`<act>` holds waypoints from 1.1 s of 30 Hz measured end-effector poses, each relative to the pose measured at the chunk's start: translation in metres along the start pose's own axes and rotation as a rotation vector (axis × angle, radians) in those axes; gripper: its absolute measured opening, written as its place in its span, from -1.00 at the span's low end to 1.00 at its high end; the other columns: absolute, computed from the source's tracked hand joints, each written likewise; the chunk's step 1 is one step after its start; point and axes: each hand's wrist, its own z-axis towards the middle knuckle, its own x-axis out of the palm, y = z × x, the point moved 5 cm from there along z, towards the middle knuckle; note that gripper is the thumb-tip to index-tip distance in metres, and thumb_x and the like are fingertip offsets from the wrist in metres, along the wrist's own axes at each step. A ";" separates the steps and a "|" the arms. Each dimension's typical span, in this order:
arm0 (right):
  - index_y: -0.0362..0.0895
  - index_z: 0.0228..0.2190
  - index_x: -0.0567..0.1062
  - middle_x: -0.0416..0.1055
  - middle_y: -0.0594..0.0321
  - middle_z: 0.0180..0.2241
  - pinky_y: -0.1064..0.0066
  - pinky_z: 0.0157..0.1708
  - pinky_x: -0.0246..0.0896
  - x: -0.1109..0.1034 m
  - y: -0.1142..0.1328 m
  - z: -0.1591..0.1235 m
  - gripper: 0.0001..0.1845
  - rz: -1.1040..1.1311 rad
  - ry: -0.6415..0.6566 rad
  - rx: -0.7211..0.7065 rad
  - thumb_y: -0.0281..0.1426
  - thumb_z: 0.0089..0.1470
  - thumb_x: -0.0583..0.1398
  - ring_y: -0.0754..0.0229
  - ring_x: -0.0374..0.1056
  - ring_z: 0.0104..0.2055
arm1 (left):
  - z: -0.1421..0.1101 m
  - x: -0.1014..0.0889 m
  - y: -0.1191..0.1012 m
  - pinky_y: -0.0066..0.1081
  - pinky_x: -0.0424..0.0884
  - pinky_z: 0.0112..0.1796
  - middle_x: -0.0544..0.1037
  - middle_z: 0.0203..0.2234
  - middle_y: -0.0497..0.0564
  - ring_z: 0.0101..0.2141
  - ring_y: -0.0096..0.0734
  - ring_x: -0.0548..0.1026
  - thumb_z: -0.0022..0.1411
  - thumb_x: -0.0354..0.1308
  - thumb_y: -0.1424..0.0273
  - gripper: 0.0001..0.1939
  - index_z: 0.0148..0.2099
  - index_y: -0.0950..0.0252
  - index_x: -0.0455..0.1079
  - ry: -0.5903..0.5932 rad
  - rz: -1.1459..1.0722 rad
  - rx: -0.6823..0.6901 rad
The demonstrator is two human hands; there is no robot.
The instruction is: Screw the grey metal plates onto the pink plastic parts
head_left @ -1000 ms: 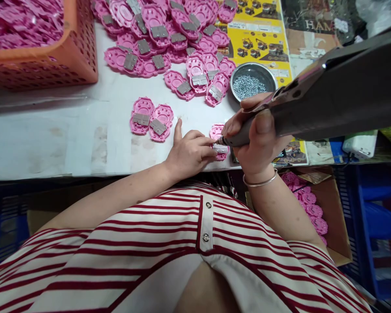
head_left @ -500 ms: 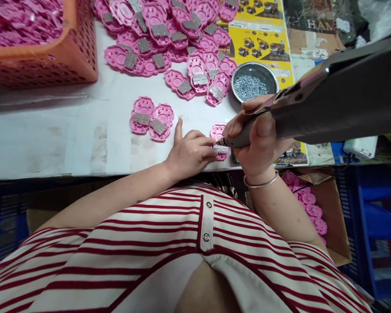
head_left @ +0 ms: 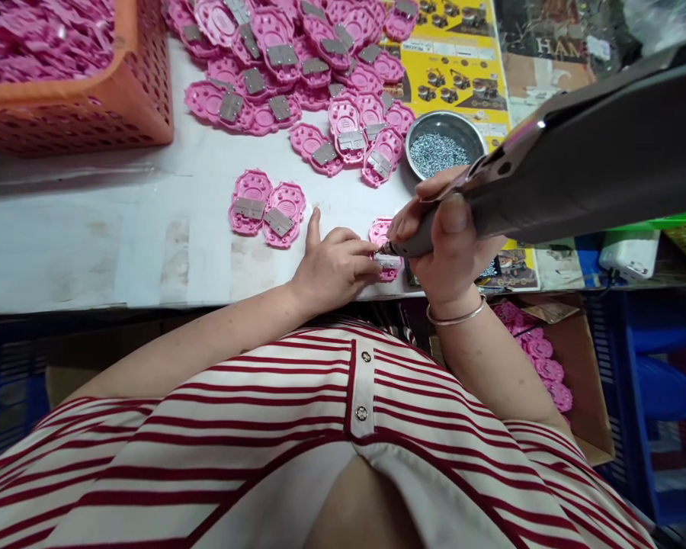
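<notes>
My right hand (head_left: pixel 454 240) is wrapped round a large grey electric screwdriver (head_left: pixel 583 152), its body slanting up to the right. The bit points left, at a pink plastic casing (head_left: pixel 387 273) with a metal plate on it, lying near the table's front edge. My left hand (head_left: pixel 337 267) rests on the table with its thumb stretched out. Its other fingertips are closed against the casing's left edge, close to the bit; whether a screw is between them cannot be made out. The screwdriver and right hand hide part of the casing.
Two similar casings (head_left: pixel 267 210) lie left of my hands, and a heap of them (head_left: pixel 297 53) lies behind. A metal bowl of small screws (head_left: pixel 443 145) stands beyond my right hand. An orange basket (head_left: pixel 142 91) of pink parts stands back left. Below right is a cardboard box (head_left: pixel 583 381).
My right hand and the screwdriver have shifted slightly left, and the tool's body has tilted a little. The left hand and the casing have hardly moved.
</notes>
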 end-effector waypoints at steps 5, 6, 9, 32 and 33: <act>0.02 -0.28 0.55 0.22 0.45 -0.67 0.44 -0.68 0.12 -0.009 0.036 0.000 -0.71 0.274 -0.122 -0.243 -0.05 0.13 0.22 0.38 0.10 -0.71 | 0.000 -0.007 0.003 0.38 -0.14 0.29 0.67 -0.07 -0.06 -0.02 -0.15 0.49 0.24 0.37 0.23 -0.92 -0.32 0.05 0.63 -0.053 -0.049 -0.068; 0.01 -0.28 0.55 0.22 0.43 -0.67 0.45 -0.69 0.10 -0.011 0.043 -0.001 -0.71 0.302 -0.129 -0.260 -0.05 0.15 0.21 0.38 0.12 -0.70 | 0.000 -0.009 0.003 0.34 -0.10 0.29 0.66 -0.05 -0.04 0.00 -0.14 0.48 0.23 0.37 0.23 -0.90 -0.33 0.07 0.63 -0.072 -0.055 -0.089; 0.05 -0.30 0.56 0.18 0.41 -0.67 0.43 -0.72 0.08 -0.010 0.059 -0.006 -0.67 0.331 -0.106 -0.235 0.01 0.12 0.21 0.34 0.14 -0.70 | 0.000 -0.014 0.003 0.23 0.03 0.26 0.59 0.08 0.00 0.07 -0.10 0.43 0.20 0.40 0.23 -0.88 -0.36 0.11 0.62 -0.108 -0.070 -0.125; 0.00 -0.29 0.42 0.35 0.41 -0.56 0.31 -0.50 0.48 -0.035 0.077 -0.021 -0.58 0.096 -0.214 -0.026 0.07 0.03 0.25 0.26 0.41 -0.52 | 0.007 -0.011 -0.006 0.37 -0.18 0.30 0.46 0.22 0.19 0.22 0.15 0.30 0.05 0.48 0.11 -0.33 0.16 0.22 0.44 0.026 0.024 -0.168; 0.00 -0.32 0.43 0.33 0.42 -0.58 0.33 -0.53 0.47 -0.039 0.077 -0.018 -0.59 0.114 -0.222 -0.060 0.07 0.04 0.24 0.28 0.38 -0.56 | 0.009 -0.009 -0.006 0.39 -0.22 0.30 0.48 0.19 0.19 0.22 0.15 0.30 0.08 0.46 0.14 -0.27 0.25 0.24 0.37 0.066 0.042 -0.161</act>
